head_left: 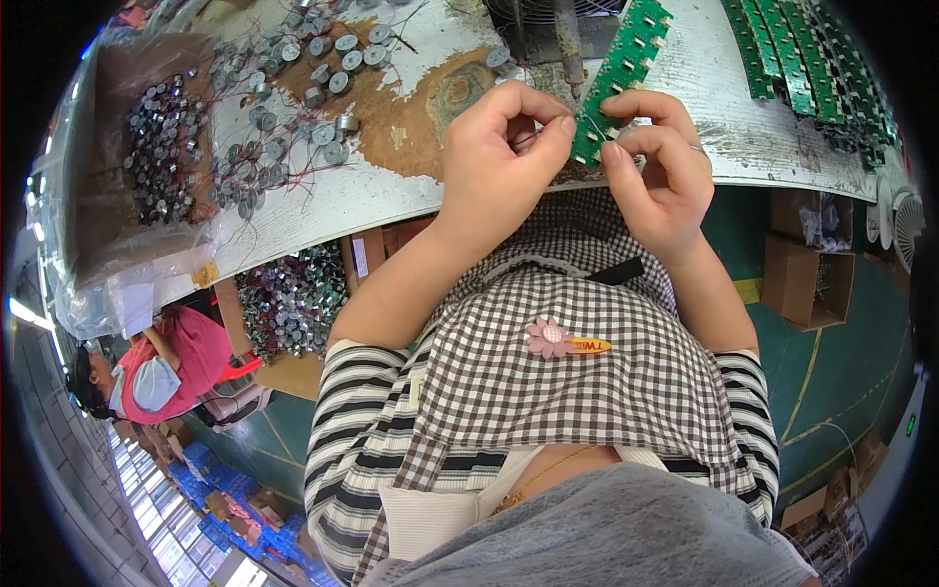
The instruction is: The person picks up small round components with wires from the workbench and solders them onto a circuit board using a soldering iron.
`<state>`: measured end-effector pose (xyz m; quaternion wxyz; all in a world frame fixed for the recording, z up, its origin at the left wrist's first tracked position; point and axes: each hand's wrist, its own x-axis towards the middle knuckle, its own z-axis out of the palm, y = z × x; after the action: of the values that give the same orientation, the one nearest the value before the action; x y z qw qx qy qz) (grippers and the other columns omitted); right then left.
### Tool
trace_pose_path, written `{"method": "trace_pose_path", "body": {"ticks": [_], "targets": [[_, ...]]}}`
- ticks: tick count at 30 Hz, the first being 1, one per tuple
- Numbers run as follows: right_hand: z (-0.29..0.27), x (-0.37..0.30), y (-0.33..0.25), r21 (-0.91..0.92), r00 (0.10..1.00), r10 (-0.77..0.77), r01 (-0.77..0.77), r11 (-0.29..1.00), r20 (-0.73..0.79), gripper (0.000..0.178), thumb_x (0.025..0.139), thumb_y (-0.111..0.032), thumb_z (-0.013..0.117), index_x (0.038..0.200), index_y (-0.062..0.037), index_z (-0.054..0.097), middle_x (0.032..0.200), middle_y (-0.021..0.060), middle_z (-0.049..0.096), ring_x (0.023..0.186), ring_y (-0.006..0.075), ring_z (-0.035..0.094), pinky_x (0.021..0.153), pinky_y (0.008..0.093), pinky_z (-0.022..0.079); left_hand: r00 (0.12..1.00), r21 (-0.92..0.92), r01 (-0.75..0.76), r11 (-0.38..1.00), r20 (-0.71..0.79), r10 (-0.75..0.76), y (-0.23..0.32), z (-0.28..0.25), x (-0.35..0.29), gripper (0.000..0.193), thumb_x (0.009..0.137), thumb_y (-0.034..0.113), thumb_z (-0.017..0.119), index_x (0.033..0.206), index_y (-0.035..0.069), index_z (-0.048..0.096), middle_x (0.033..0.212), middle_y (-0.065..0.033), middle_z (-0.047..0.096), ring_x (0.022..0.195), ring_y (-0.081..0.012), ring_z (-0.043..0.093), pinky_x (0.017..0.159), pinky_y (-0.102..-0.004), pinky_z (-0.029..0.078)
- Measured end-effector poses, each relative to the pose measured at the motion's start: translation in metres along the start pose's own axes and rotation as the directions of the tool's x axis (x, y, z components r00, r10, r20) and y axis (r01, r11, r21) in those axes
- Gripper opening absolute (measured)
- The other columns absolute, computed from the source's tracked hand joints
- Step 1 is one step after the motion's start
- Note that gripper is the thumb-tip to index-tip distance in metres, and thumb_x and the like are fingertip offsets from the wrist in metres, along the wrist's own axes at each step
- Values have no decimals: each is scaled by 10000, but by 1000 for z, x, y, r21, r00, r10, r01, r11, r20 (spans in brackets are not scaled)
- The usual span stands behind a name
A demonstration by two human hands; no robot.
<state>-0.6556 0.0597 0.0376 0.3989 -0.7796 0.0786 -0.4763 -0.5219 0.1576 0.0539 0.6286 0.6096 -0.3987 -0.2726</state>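
My right hand (660,166) pinches the lower end of a long green circuit board (626,64) between thumb and fingers. The board slants up and away over the table's near edge, with small pale parts along it. Close on its left, my left hand (504,157) is closed, thumb against forefinger, the tips by the board's lower edge. A thin wire seems to run out of that pinch; whatever else lies inside the curled fingers is hidden. A soldering iron (569,44) points down just left of the board, above my fingers.
Several small round metal motors (337,83) with thin red wires lie across the worn white table (333,210). More fill a plastic-lined box (103,186) at left. Stacked green boards (797,68) lie at far right. A fan (548,8) stands behind. Another person (176,367) sits at left.
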Motion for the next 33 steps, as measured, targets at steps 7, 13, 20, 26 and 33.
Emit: {"method": "trace_pose_path", "body": {"ticks": [7, 13, 20, 26, 33], "targets": [[1, 9, 0, -43, 999, -32, 33, 999, 4, 92, 751, 53, 651, 776, 36, 565, 1013, 174, 601, 689, 136, 607, 565, 216, 515, 997, -21, -55, 998, -47, 54, 0, 2, 11, 71, 775, 34, 657, 795, 1, 597, 693, 19, 576, 566, -4, 439, 490, -176, 356], [5, -2, 0, -34, 1000, -6, 7, 999, 12, 99, 748, 53, 655, 786, 34, 566, 1030, 180, 590, 727, 148, 607, 577, 221, 515, 1000, 118, 28, 993, 4, -28, 3, -4, 0, 67, 815, 12, 644, 854, -8, 594, 856, -24, 629, 664, -18, 508, 570, -160, 413], [3, -2, 0, -86, 997, 33, -39, 996, -70, 88, 774, 43, 641, 808, 13, 565, 1067, 176, 561, 736, 157, 552, 657, 240, 463, 999, 115, -35, 993, -9, 36, -5, -3, -4, 81, 752, 19, 664, 799, 16, 599, 748, 3, 603, 577, -13, 455, 501, -175, 369], [-2, -7, 4, 247, 963, 250, -221, 944, -95, 37, 875, 40, 558, 843, 37, 540, 1034, 166, 593, 722, 101, 574, 648, 197, 476, 990, 160, -110, 981, 103, 94, 5, -26, 8, 120, 731, 101, 704, 812, 30, 652, 702, -54, 610, 634, -102, 563, 566, -248, 455], [1, -11, 10, 273, 957, 282, -254, 928, -67, 32, 886, 43, 544, 856, 42, 534, 1031, 171, 594, 705, 96, 579, 632, 201, 492, 844, 788, -28, 614, -310, 437, 34, -132, 74, 106, 744, 123, 619, 777, 34, 666, 786, -179, 589, 837, -360, 567, 705, -435, 460]]}}
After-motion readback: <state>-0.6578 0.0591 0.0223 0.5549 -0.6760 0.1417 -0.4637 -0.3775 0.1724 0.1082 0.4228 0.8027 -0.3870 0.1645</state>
